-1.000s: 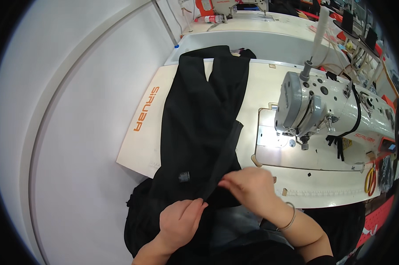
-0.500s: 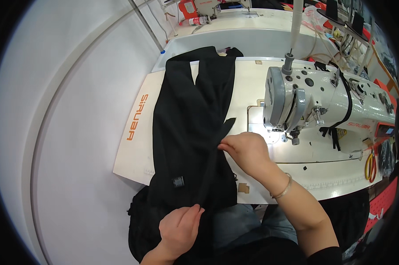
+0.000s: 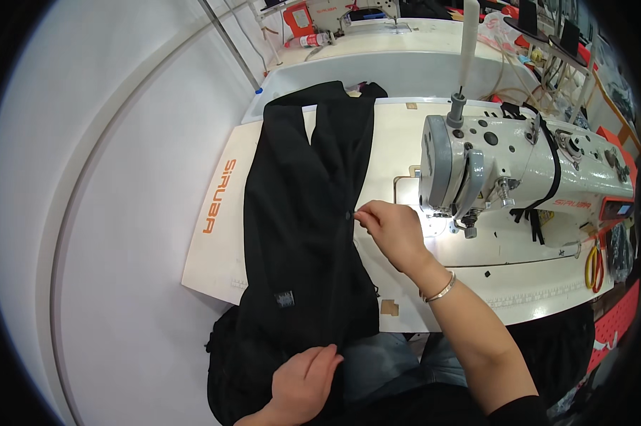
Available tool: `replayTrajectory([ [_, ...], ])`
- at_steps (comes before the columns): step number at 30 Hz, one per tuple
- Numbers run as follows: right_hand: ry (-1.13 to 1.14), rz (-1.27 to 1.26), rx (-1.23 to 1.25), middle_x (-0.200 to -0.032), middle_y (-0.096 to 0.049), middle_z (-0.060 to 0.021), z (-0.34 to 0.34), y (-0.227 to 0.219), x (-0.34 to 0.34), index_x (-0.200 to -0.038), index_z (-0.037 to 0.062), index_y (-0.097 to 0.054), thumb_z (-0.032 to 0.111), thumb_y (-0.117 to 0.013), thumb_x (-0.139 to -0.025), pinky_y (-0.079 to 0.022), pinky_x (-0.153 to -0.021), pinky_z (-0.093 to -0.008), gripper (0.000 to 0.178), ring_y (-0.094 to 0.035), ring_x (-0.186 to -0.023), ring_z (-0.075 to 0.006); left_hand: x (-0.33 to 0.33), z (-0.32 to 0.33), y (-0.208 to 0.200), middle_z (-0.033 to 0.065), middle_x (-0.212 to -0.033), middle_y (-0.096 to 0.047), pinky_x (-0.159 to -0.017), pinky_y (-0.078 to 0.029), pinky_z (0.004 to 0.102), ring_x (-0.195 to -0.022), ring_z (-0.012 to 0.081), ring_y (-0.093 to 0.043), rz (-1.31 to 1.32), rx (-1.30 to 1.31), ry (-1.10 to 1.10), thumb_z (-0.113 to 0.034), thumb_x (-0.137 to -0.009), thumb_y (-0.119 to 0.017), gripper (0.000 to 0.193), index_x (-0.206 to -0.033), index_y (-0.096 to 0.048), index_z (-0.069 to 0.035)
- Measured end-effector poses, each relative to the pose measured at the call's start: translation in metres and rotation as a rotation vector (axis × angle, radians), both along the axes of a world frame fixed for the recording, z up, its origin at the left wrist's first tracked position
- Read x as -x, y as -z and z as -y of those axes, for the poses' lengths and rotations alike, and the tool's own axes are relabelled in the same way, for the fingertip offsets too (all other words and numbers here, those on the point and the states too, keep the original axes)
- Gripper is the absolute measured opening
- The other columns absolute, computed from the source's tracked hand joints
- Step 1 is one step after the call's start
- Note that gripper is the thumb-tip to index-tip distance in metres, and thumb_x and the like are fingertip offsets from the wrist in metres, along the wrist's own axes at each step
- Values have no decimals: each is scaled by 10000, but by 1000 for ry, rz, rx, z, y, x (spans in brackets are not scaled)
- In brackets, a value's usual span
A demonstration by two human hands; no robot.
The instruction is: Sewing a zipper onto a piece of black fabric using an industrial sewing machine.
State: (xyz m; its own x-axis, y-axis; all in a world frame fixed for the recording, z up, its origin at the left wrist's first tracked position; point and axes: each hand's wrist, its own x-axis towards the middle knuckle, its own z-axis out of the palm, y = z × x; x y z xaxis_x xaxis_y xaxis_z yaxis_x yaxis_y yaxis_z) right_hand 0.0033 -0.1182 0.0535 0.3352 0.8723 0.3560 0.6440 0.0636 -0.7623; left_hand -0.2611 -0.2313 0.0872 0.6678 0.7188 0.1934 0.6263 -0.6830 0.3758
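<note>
A long black garment point(image 3: 292, 234) lies over the left of the sewing table, its near part hanging over the front edge toward my lap. Low on it sits a small dark label point(image 3: 284, 299). My right hand point(image 3: 393, 234) pinches the garment's right edge about midway up, beside a small dark round spot point(image 3: 349, 215). Near the table's front edge, my left hand point(image 3: 306, 383) has its fingers closed on the black cloth at its lower part. Right of my right hand stands a white sewing machine point(image 3: 505, 170) with its needle area lit.
Orange-handled scissors point(image 3: 594, 268) hang by the table's right end. A thread cone point(image 3: 469, 42) stands above the machine. Behind the table runs a pale trough point(image 3: 406, 67), with another machine point(image 3: 363, 13) beyond. A white wall point(image 3: 122, 234) rises on the left.
My right hand has moved slightly up and left along the garment's edge. The pointed cloth end that stuck out beyond it no longer shows. My left hand has shifted a little down and right.
</note>
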Motion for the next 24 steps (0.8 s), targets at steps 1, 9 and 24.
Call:
replayTrajectory([
  [1, -8, -150, 48, -726, -678, -87, 0, 9, 0, -923, 40, -668, 202, -606, -911, -500, -588, -310, 174, -656, -620, -195, -7, -1, -13, 128, -1031, -631, -1008, -357, 514, -1002, 276, -592, -30, 19, 1, -237, -823, -701, 551, -1279, -474, -27],
  [9, -112, -1441, 327, -795, -646, -10, 17, 23, 12, -1058, 116, -580, 370, -443, -1000, -476, -561, -212, 295, -589, -618, -85, 17, -14, -31, 259, -834, -613, -650, -496, 455, -762, 413, -612, -323, 526, 142, -192, -861, -628, 416, -1187, -461, 5],
  [24, -200, -908, 283, -906, -605, -14, 23, 21, 11, -1254, 44, -559, 231, -482, -976, -479, -630, -239, 344, -553, -724, -87, -111, -197, 1, 25, -723, -603, -486, -446, 205, -586, 74, -564, 239, 1060, -198, -188, -927, -592, 170, -902, -612, -21],
])
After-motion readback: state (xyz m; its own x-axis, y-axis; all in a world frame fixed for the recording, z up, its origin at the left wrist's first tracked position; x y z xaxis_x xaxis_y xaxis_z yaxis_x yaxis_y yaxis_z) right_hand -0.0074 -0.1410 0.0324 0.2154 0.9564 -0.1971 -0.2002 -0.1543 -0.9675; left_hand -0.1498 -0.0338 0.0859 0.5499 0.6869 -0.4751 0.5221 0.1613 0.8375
